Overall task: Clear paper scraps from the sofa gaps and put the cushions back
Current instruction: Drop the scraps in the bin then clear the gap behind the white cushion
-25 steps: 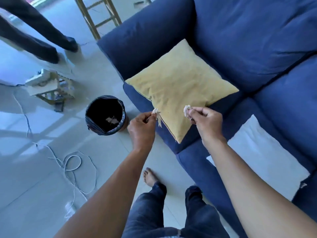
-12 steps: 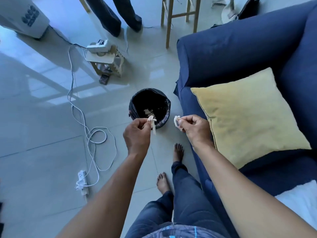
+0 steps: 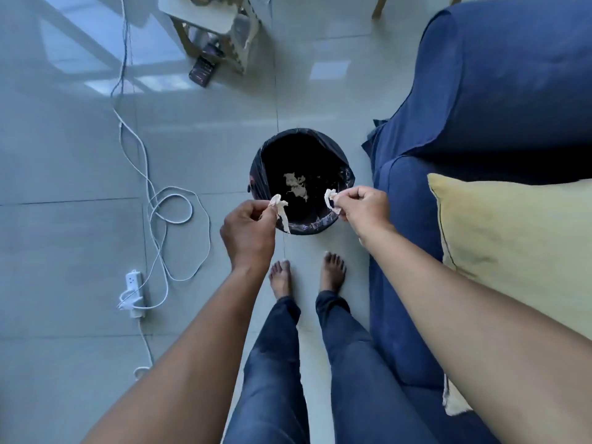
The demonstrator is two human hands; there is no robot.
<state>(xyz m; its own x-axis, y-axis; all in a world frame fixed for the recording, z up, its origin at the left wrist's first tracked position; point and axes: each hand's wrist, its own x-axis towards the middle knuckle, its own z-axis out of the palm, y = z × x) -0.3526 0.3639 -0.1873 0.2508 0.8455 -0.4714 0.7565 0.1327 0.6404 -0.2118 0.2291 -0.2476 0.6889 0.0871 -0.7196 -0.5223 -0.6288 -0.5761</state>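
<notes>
Over round black-lined bin (image 3: 346, 174): left hand (image 3: 248, 232) pinching crumpled white paper scrap (image 3: 279, 205), right hand (image 3: 363, 209) pinching second white scrap (image 3: 330, 198). Risk: both near rim; light scraps may drift onto grey tiled floor (image 3: 80, 171).

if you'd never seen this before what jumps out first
Two bare hands meet mid-frame, the left hand and the right hand each pinching a paper scrap over the near rim of a black-lined bin on the tiled floor, with scraps already at its bottom. To the right, a yellow cushion rests on the blue sofa; a white cable loops across the floor at left.
</notes>
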